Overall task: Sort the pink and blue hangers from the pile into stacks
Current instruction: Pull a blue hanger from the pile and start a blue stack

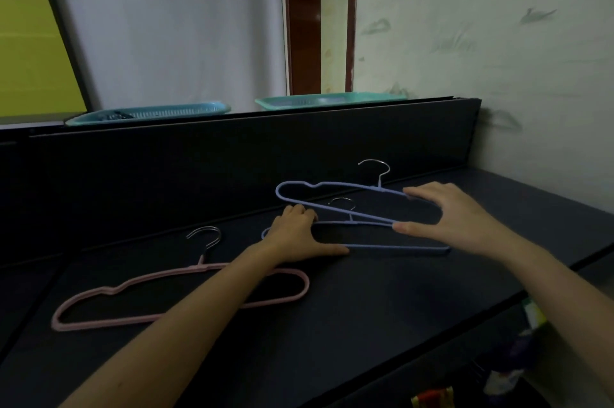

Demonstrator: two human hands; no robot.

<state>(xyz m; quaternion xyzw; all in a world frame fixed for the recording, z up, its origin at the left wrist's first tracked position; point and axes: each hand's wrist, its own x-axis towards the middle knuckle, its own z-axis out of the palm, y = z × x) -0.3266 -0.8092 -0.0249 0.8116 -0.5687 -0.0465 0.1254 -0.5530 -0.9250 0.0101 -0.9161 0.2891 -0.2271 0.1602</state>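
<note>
place: home | cues: wooden doorframe [349, 25], scuffed painted wall [481, 42], blue tray [149, 113], green tray [332, 100]

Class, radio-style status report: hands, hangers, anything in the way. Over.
Right hand pinches upper blue hanger, tilted up. Left hand on lower blue hanger, grip unclear. Pink hanger lies apart, under left forearm.
</note>
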